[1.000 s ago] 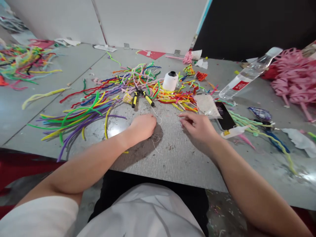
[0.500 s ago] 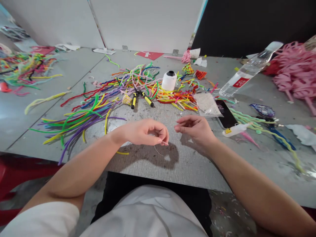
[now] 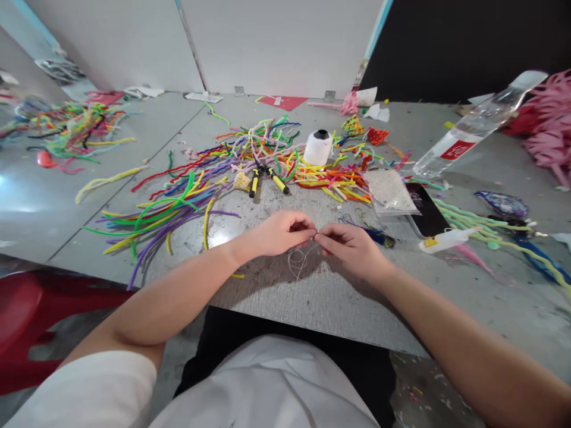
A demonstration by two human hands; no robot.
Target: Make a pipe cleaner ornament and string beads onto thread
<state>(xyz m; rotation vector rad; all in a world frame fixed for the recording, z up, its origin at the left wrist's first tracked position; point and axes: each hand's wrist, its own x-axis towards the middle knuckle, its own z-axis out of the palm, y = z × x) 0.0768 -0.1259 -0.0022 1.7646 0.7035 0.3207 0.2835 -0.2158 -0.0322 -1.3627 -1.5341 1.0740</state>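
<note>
While our left hand [image 3: 292, 234] and right hand [image 3: 350, 246] meet over the bench [image 3: 357, 312], inward from the middle of its near edge, we have a fine white thread [image 3: 297, 262] in work; its slack loops show just below them. Each hand is closed in a pinch on the thread; any knot is too small to tell. We judge the work under way but unfinished: the loops are loose, and we see nothing attached to the thread.

Just beyond the right hand lies a dark tassel [image 3: 379, 236] of limp, hair-thin fibres. Toward the right edge, we note a white squeeze bottle [image 3: 448, 239] on its side and a flat, glossy phone [image 3: 429, 209], partly covered by a clear bag [image 3: 391, 191] of pale contents. Farther in, pliers [image 3: 279, 182] with yellow-and-black handles lie splayed before a tangle of fuzzy, likely bendable stems [image 3: 214, 161] that spreads toward the left edge. Behind the pliers, we find a smooth, tapered white cone [image 3: 317, 150] upright among the stems. At the far edge, flat red paper [image 3: 291, 104] lies before rigid pale panels [image 3: 281, 44].
</note>
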